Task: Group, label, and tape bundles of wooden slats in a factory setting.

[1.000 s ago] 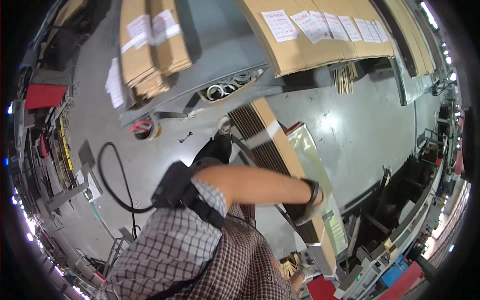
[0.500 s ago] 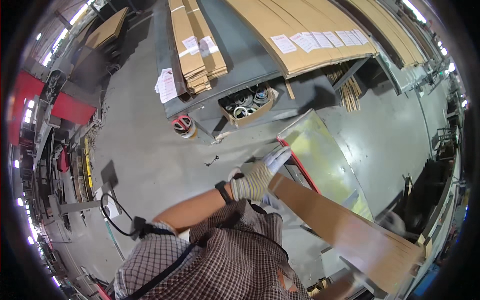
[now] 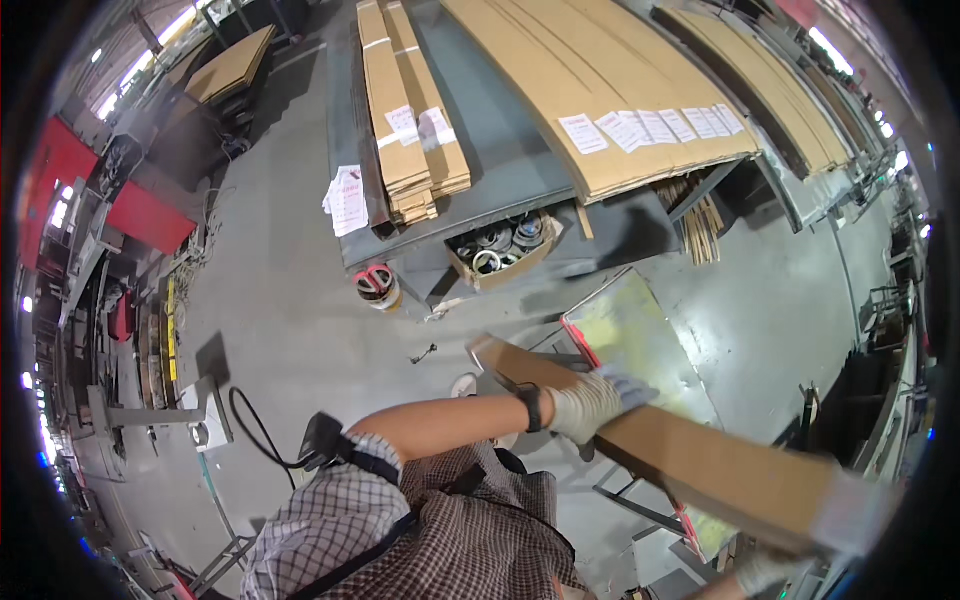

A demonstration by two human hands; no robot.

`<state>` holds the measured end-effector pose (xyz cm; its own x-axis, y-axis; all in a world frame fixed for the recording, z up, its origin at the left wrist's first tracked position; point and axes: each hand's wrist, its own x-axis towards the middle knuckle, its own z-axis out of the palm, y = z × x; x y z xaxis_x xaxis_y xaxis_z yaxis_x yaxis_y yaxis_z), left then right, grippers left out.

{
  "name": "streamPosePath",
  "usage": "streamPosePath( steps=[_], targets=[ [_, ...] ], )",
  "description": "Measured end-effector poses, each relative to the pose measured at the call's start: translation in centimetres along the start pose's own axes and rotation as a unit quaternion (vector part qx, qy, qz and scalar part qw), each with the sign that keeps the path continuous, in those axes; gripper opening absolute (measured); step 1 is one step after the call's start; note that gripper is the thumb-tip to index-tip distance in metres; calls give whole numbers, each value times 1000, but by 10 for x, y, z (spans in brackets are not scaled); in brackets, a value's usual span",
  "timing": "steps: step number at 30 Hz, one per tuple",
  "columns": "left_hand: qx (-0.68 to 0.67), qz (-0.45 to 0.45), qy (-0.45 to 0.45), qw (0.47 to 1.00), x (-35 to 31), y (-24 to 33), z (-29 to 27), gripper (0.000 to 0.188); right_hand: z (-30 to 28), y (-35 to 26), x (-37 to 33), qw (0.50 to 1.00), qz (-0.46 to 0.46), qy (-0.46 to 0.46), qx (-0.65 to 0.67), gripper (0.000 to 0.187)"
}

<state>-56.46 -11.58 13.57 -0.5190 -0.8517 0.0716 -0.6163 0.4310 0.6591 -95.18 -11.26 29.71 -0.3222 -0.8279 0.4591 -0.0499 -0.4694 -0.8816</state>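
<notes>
A long, narrow brown cardboard box point(image 3: 720, 452) slants across in front of me, from the middle of the view down to the right. My left hand point(image 3: 598, 402), in a pale work glove, is closed over the box near its middle, fingers lying across the top. A pale label point(image 3: 850, 512) covers the box's right end, blurred by motion. At the lower right, my gloved right hand point(image 3: 765, 572) grips the box's near edge by that end, its fingers mostly hidden. Under the box stands a low table point(image 3: 640, 315) with a yellow-green stained top and red edging.
Ahead is a grey table point(image 3: 500, 130) with bundled cardboard strips point(image 3: 395, 120) and wide cardboard sheets point(image 3: 620, 90) carrying paper slips. Beneath it sit a carton of tape rolls point(image 3: 500, 250) and a tub with red-handled tools point(image 3: 377, 285). Machinery lines the left side.
The box has come left and nearer, its far end now past the low table's edge. My left hand has slid from that end to the middle, and my right hand shows more clearly.
</notes>
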Motion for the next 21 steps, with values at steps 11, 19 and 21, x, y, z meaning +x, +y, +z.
streamPosePath(
  steps=[11,19,21],
  targets=[
    [199,-41,-125,971,61,-54,-150,21,-120,109,-117,871,381,169,-258,47],
    [-8,-417,554,721,-42,-394,-274,17,287,187,-83,720,547,-424,50,28],
    [-307,-398,606,617,-56,-439,-262,36,376,195,-54,664,501,-555,20,27]
  ],
)
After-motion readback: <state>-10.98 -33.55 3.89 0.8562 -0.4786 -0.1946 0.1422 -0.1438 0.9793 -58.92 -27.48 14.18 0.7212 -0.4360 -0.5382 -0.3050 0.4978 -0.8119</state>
